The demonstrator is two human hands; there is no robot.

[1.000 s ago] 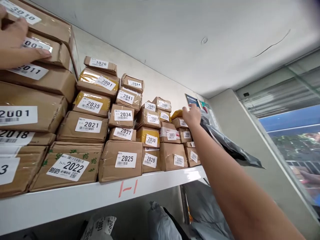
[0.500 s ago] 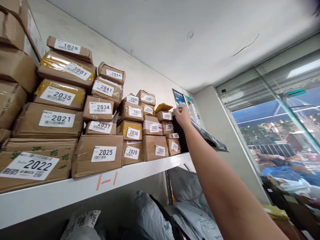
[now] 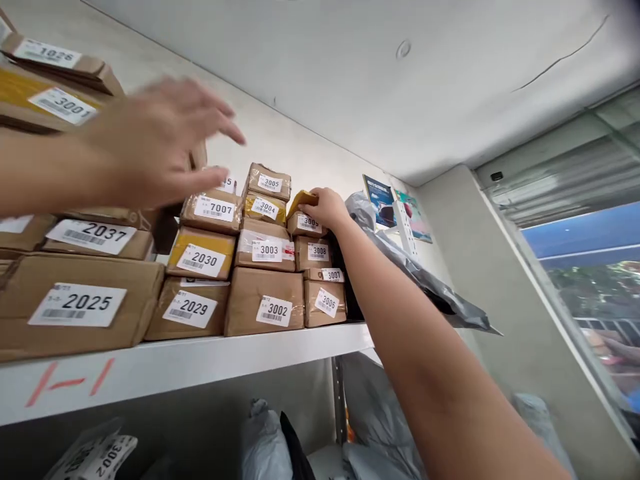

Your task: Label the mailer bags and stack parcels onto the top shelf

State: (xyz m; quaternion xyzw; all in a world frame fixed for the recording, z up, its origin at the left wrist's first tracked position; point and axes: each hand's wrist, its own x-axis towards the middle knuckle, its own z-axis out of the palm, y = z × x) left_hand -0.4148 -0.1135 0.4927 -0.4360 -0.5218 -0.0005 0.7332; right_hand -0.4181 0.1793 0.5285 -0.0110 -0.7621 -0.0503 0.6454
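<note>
My right hand (image 3: 326, 207) reaches up to the top of the right-end stack on the white shelf (image 3: 210, 363) and grips a small yellow padded parcel (image 3: 301, 199) lying on box 3009 (image 3: 306, 225). A grey plastic mailer bag (image 3: 425, 277) hangs off the shelf's right end beside my forearm. My left hand (image 3: 155, 143) is blurred, fingers spread, in the air in front of the boxes at upper left, holding nothing. Under the right hand stand boxes 3008 (image 3: 314, 253) and 3006 (image 3: 325, 303).
Brown taped boxes with numbered labels fill the shelf: 2025 (image 3: 75, 307), 2029 (image 3: 190, 310), 2030 (image 3: 200, 257), 3002 (image 3: 265, 303), 3003 (image 3: 265, 248), 7007 (image 3: 213, 210). Grey mailer bags (image 3: 265, 443) lie on the level below. A window (image 3: 590, 280) is at right.
The view moved closer and rightward along the shelf. My right hand went from the grey bag to the yellow parcel on the stack. My left hand came into view, moving fast.
</note>
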